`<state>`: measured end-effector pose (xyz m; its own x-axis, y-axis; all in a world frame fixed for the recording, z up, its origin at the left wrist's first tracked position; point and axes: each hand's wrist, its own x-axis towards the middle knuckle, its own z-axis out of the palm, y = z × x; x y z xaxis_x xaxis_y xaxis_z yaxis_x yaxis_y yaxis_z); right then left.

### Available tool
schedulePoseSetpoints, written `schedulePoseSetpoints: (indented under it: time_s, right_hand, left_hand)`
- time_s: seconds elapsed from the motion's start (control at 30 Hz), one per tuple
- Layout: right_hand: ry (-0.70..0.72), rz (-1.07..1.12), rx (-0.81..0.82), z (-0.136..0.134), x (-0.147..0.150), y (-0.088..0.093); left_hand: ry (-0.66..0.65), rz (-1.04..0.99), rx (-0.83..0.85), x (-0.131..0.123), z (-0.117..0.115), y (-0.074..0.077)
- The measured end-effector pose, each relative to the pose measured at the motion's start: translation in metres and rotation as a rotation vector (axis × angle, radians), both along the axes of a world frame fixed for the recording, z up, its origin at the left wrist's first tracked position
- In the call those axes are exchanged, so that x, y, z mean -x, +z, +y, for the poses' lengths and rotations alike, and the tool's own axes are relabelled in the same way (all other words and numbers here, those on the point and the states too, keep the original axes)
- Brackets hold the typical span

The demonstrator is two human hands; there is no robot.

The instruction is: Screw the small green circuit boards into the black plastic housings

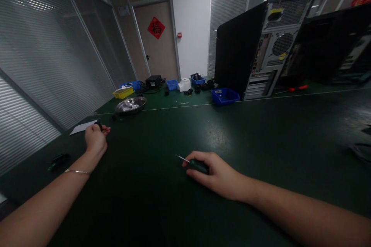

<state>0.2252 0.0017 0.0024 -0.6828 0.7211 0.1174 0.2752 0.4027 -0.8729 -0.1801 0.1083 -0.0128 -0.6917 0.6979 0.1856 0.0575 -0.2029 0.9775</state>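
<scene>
Red diamond sign (156, 36) on the door (162, 58) — one black character (157, 28), hardly legible.

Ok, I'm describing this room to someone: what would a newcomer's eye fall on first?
Probably the tall black computer case, standing at the back right of the green table, and the red diamond sign on the door behind. Nearer, in the middle, the right hand holds a screwdriver, while the left hand, further left, holds a small dark thing near the white paper.

A thin, silver-coloured bangle (77, 171) loops around the left wrist (88, 161); the forearms (278, 198) and hands (216, 173) on both sides are bare.
</scene>
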Motion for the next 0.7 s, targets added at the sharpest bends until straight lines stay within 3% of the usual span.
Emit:
schedulePoseSetpoints:
  time_s: [0.1,0.3,0.4,0.53,0.7]
  right_hand:
    - [-0.002,-0.005,-0.003,0.000,0.000,0.002]
    - [-0.044,-0.006,-0.040,-0.003,0.001,0.009]
    - [-0.075,0.013,-0.046,-0.003,0.001,0.009]
    - [-0.136,0.076,-0.075,0.000,-0.001,0.009]
    - [-0.183,0.106,-0.014,0.004,-0.002,0.007]
  left_hand:
    - [-0.059,-0.065,-0.040,-0.037,-0.006,0.004]
    - [-0.510,-0.172,0.024,-0.135,-0.050,0.009]
    - [-0.695,-0.205,0.113,-0.171,-0.076,0.009]
    - [-0.863,-0.209,0.219,-0.196,-0.099,0.010]
    - [-1.066,-0.125,0.296,-0.194,-0.106,0.012]
